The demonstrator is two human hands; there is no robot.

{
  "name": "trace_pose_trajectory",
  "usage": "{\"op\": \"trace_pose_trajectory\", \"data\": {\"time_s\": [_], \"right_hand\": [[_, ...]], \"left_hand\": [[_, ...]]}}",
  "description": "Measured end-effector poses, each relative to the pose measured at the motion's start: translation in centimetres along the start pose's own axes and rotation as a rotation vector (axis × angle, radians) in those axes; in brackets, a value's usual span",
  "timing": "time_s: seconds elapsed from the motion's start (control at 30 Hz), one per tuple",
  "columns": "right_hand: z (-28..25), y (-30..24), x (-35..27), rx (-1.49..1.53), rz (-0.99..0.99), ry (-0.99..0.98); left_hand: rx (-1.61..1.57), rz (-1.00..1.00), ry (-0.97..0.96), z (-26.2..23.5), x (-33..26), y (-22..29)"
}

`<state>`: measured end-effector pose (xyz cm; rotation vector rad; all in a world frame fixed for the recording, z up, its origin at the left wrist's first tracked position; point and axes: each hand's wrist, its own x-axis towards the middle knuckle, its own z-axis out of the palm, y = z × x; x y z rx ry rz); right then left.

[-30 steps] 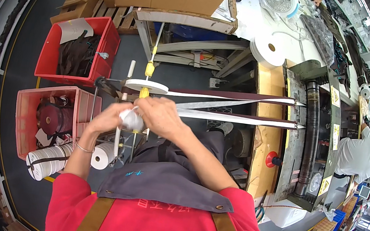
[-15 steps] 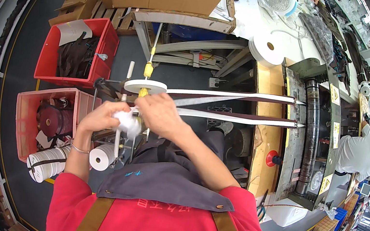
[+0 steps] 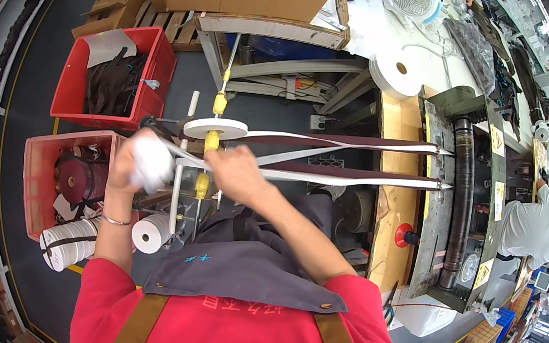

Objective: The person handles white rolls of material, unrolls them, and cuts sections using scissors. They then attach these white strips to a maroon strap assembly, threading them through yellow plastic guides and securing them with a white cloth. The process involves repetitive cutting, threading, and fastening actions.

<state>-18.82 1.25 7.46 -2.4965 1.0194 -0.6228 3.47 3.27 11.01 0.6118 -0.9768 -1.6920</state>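
Two red crates (image 3: 116, 76) sit left, two white strips (image 3: 332, 174) run right; left hand (image 3: 134, 162) grips a blurred white roll (image 3: 151, 160), right hand (image 3: 238, 173) curls near the strips, its grasp unclear.

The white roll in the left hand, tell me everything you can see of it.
The white roll of tape looks like wound fabric or paper strip, blurred at its edges. The left hand grips it from behind, just left of the upright reel stand with yellow knobs. A white strip seems to trail from it toward the stand; its core is hidden.
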Motion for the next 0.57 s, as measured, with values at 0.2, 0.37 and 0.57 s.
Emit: {"op": "trace_pose_trajectory", "data": {"time_s": [0.2, 0.37, 0.57], "right_hand": [[-2.3, -3.0, 1.4, 0.05, -0.067, 0.051], [-1.0, 0.1, 0.6, -0.013, 0.029, 0.002], [-1.7, -3.8, 1.4, 0.167, -0.049, -0.092]], "left_hand": [[1.495, -0.127, 0.248, -0.6, 1.6, -0.3], [0.104, -0.004, 0.06, -0.3, 0.5, -0.7], [1.343, 0.042, 0.321, -1.1, 2.2, -0.8]]}}
